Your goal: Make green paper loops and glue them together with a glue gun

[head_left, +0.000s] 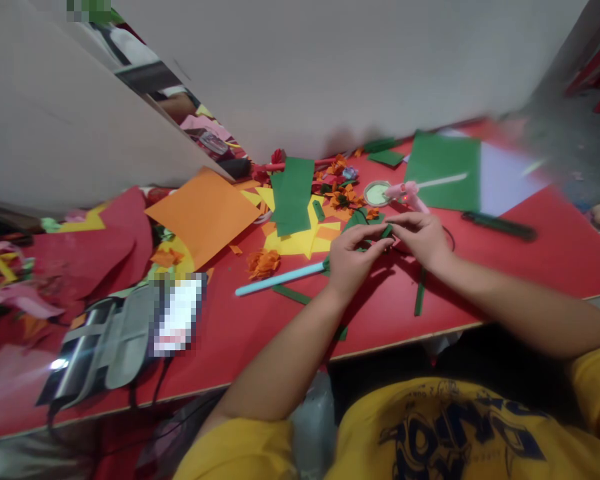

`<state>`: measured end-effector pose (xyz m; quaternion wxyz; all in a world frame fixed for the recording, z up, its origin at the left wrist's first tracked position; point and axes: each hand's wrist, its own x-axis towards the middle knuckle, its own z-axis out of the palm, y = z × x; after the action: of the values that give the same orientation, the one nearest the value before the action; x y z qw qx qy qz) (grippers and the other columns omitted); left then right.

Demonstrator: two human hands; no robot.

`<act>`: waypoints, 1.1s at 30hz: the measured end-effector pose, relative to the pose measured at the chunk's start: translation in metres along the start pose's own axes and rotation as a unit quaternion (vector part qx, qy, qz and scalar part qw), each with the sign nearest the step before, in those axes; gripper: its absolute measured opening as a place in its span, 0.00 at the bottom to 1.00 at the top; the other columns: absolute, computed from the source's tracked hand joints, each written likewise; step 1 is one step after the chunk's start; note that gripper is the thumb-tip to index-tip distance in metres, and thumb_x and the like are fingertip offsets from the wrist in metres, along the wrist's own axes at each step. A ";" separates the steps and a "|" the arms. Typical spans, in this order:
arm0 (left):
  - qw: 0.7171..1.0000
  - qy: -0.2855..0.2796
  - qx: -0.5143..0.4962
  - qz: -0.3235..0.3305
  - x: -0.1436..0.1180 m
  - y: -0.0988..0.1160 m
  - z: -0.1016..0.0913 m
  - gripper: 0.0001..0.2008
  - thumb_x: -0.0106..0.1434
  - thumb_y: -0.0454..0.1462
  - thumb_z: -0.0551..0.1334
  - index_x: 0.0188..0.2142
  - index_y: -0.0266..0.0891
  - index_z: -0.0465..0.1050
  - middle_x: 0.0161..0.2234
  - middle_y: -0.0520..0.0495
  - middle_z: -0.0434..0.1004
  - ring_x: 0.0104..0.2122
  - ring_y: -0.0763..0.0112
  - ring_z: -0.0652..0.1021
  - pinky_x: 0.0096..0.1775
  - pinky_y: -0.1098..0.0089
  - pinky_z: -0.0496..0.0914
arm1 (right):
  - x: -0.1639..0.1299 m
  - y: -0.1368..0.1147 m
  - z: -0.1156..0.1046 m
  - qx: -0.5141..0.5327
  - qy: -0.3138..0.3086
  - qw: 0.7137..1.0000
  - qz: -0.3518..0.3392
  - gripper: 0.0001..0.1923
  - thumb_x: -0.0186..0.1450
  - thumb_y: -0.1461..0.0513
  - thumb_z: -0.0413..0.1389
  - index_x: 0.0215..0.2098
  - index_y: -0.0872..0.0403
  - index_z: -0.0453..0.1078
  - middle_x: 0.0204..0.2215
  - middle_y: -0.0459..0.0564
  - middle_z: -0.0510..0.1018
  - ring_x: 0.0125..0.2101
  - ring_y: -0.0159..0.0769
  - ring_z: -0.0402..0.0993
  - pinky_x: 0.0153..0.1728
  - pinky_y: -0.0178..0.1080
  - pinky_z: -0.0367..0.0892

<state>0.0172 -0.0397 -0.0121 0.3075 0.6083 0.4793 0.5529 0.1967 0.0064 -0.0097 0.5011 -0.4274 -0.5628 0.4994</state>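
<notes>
My left hand [353,257] and my right hand [425,241] meet above the red table, fingertips pinched on a small green paper piece [387,231]. The fingers partly cover it, so its full shape is hidden. Just under my left hand lies a light blue stick [280,279] with green at its near end. An orange paper flower [263,264] sits left of that stick. Beyond my fingers are a pink glue gun [405,193] and a round dish with a pale inside [377,193]. A narrow green paper strip [420,292] lies below my right hand.
Green sheets [294,197] lie over yellow paper [300,245] at the back. An orange sheet [204,215] and red paper [87,250] cover the left. A dark slim tool [500,225] rests at right. An open grey case [127,337] stands near the front edge [405,345].
</notes>
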 end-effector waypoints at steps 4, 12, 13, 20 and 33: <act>0.999 0.040 0.004 0.024 0.002 -0.002 -0.001 0.12 0.69 0.45 0.77 0.50 0.46 0.91 0.45 0.44 0.92 0.41 0.64 0.89 0.41 0.67 0.83 | 0.003 -0.001 -0.002 -0.060 0.004 0.996 -0.061 0.12 0.61 0.51 0.71 0.36 0.49 0.89 0.34 0.51 0.89 0.30 0.38 0.79 0.31 0.41 0.74; 0.980 -0.012 0.146 0.136 0.004 0.011 -0.012 0.07 0.74 0.39 0.71 0.47 0.46 0.91 0.41 0.46 0.91 0.39 0.65 0.88 0.39 0.67 0.80 | 0.006 -0.006 -0.011 -0.134 -0.032 0.984 -0.117 0.06 0.62 0.59 0.67 0.34 0.49 0.89 0.32 0.50 0.88 0.28 0.36 0.78 0.31 0.41 0.74; 0.978 -0.022 0.155 0.140 0.004 0.012 -0.013 0.07 0.74 0.39 0.71 0.46 0.46 0.90 0.41 0.46 0.91 0.40 0.64 0.88 0.40 0.66 0.81 | 0.006 -0.006 -0.012 -0.143 -0.039 0.982 -0.119 0.06 0.62 0.60 0.67 0.34 0.49 0.89 0.32 0.50 0.88 0.29 0.37 0.78 0.32 0.41 0.75; 0.972 -0.029 0.188 0.138 0.009 0.012 -0.019 0.07 0.74 0.38 0.69 0.45 0.45 0.89 0.42 0.46 0.91 0.40 0.65 0.88 0.42 0.67 0.81 | 0.008 -0.005 -0.014 -0.067 -0.113 0.989 -0.064 0.11 0.61 0.54 0.73 0.41 0.46 0.90 0.41 0.51 0.91 0.41 0.43 0.86 0.44 0.45 0.82; 0.984 -0.001 0.130 0.123 0.009 0.011 -0.017 0.08 0.75 0.42 0.69 0.44 0.45 0.89 0.42 0.46 0.90 0.41 0.65 0.87 0.41 0.67 0.81 | 0.003 -0.009 -0.006 0.132 -0.084 0.975 0.158 0.19 0.47 0.53 0.81 0.32 0.50 0.85 0.25 0.45 0.84 0.23 0.29 0.73 0.24 0.34 0.68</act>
<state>0.0023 -0.0379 0.0047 0.1560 0.6979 0.4688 0.5186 0.2028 0.0093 -0.0002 0.4188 -0.3975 -0.4580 0.6759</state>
